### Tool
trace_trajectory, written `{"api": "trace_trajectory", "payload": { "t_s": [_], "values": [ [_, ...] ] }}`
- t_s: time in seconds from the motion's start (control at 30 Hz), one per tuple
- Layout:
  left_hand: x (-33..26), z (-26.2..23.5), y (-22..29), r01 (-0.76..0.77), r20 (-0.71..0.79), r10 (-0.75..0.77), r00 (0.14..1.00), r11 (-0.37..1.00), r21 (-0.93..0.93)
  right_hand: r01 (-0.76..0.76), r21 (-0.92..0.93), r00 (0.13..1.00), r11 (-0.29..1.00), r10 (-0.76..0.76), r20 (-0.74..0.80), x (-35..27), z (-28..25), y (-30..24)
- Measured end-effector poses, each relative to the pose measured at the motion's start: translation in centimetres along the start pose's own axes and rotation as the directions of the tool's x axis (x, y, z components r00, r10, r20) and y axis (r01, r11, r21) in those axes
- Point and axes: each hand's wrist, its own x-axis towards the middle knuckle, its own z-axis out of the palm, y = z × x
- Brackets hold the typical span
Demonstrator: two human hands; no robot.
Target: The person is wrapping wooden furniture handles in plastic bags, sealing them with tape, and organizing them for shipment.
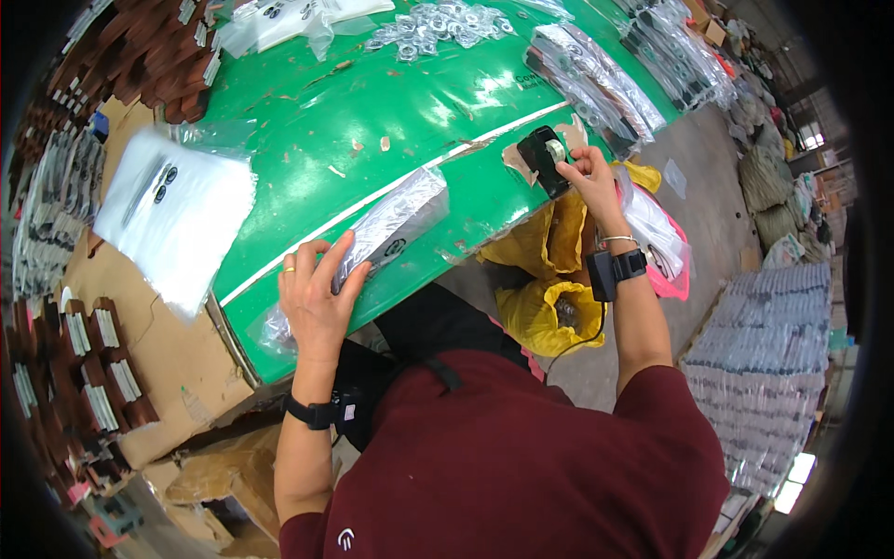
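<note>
A long, grey, block-shaped package wrapped in clear plastic (402, 216) lies on the green table. My left hand (317, 296) grips its near left end, thumb on one side and fingers on the other. A twisted tail of clear plastic (277, 328) shows beside that wrist. At the table's right edge stands a black tape dispenser (538, 158) with a roll of clear tape (556, 151). My right hand (594, 184) is at the roll, thumb and fingers pinched together at the tape. The tape's loose end is too small to make out.
The green table (307, 140) holds flat plastic bags (177, 210) at left, small ring-shaped packets (438, 26) at the back and wrapped packages (596, 84) at back right. Yellow sacks (549, 312) stand below the right edge. Brown pieces (79, 373) are stacked at left.
</note>
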Motion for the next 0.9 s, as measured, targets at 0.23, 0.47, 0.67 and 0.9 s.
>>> {"api": "trace_trajectory", "payload": {
  "t_s": [0.23, 0.47, 0.67, 0.9],
  "values": [
    [0.0, 0.2, 0.1, 0.040, -0.005, -0.040, 0.999, 0.999, 0.016, -0.098, -0.091, 0.994, 0.991, 0.093, -0.058, -1.9, -1.4, -5.4],
    [0.2, 0.2, 0.4, 0.023, -0.019, -0.022, 1.000, 0.999, 0.024, -0.239, 0.415, 0.970, 0.878, 0.229, 0.074, -8.0, -4.4, -4.4],
    [0.0, 0.3, 0.2, 0.023, -0.025, -0.023, 0.999, 0.999, 0.024, -0.223, 0.514, 0.973, 0.828, 0.222, 0.065, -7.2, -1.4, 1.1],
    [-1.2, 0.4, 1.4, -0.001, -0.031, 0.004, 1.000, 0.993, 0.121, -0.015, -0.225, 0.994, 0.974, -0.010, -0.111, -5.9, 0.8, 6.3]
  ]
}}
